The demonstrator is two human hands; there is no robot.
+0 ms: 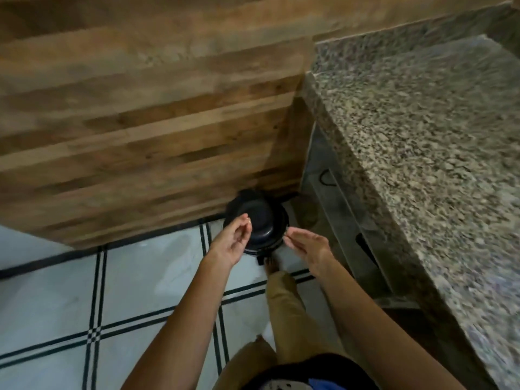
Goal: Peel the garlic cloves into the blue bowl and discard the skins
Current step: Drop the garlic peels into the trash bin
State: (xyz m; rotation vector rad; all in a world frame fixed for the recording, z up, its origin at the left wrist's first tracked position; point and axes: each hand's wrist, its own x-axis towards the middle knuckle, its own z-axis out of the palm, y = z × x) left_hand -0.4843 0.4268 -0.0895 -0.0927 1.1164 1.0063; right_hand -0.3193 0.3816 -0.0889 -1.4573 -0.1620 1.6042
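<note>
Both my hands hang over a black round pedal bin (pixel 260 220) that stands on the floor in the corner. My left hand (pixel 232 243) is palm up over the bin's left rim, its fingers loosely curled, with nothing visible in it. My right hand (pixel 308 246) is held flat just right of the bin, its fingers stretched toward the rim. My foot (pixel 271 263) rests at the bin's pedal. Whether the lid is raised is unclear in the blur. No garlic, skins or blue bowl are in view.
A wood-panelled wall (pixel 146 122) rises behind the bin. A speckled granite counter (pixel 422 136) runs along the right, with a metal frame (pixel 346 215) under it. The floor (pixel 56 299) is pale tile with dark lines.
</note>
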